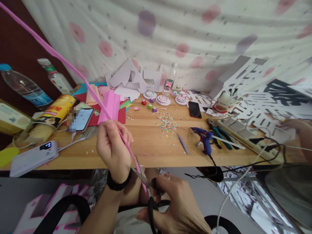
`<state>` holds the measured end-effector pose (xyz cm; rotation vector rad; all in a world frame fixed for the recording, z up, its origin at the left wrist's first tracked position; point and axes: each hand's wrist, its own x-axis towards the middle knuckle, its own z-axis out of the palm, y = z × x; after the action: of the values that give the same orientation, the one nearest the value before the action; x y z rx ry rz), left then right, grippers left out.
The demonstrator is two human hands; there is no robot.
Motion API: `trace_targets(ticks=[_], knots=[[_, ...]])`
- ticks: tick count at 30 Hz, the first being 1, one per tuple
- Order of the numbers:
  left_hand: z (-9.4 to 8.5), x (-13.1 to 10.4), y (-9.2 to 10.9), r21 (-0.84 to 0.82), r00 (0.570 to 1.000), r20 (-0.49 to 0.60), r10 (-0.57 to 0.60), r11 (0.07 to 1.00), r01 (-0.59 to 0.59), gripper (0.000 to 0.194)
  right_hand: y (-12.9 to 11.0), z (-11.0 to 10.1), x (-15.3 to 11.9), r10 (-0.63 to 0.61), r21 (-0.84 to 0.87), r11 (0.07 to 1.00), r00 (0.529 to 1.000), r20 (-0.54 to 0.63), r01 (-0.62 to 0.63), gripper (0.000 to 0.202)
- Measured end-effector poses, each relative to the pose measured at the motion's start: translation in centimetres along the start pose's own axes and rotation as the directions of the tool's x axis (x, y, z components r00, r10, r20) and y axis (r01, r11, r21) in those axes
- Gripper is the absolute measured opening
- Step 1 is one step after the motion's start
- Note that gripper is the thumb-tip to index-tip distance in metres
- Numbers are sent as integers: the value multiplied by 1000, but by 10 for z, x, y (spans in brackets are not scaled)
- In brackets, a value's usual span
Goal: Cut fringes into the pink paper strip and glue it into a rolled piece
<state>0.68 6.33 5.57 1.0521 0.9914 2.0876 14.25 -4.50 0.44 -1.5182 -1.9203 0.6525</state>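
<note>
A long, narrow pink strip (pixel 73 69) runs from the upper left down through my left hand (pixel 113 146), whose fingers are closed around it. Its lower end hangs below that hand, over my lap. My right hand (pixel 175 198) grips black-handled scissors (pixel 143 178) by the loops. The blades are apart, with the strip passing between them. Beyond my left hand, a folded pink sheet (pixel 110 105) lies on red and other coloured papers.
On the wooden table (pixel 146 152) are scattered colourful bits (pixel 168 123), a blue glue gun (pixel 203 138), tweezers (pixel 182 143) and a dark phone (pixel 195 110). Bottles (pixel 26 86) and a power bank (pixel 36 157) stand or lie left. Another person's hand (pixel 296 126) is at right, near cables.
</note>
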Motion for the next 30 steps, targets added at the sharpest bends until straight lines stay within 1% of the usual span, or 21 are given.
trace_targets(ticks=[3,8,13,19,22,27,30], knots=[[1,0,0,0,1000,-20,16,1000,-16,37,-2,-1,1,-23,21,1000,1000,8,23,23],[3,-1,1,44,998,-61,1,999,2,37,-6,0,4,-28,77,997,1000,7,27,24],[4,-2,1,29,998,-67,-4,1000,6,36,-2,1,3,-43,118,992,999,13,41,23],[5,-2,0,48,995,-94,20,999,-15,36,-1,1,3,9,90,996,998,60,-15,25],[5,-3,1,49,995,-100,10,999,-5,35,-5,1,6,8,101,995,999,37,-12,33],[4,-3,-1,36,995,-96,0,999,4,35,-8,1,9,-48,119,992,998,-27,51,44],[3,-3,-3,54,994,-108,8,999,-2,36,-6,2,10,-73,121,990,997,-39,77,47]])
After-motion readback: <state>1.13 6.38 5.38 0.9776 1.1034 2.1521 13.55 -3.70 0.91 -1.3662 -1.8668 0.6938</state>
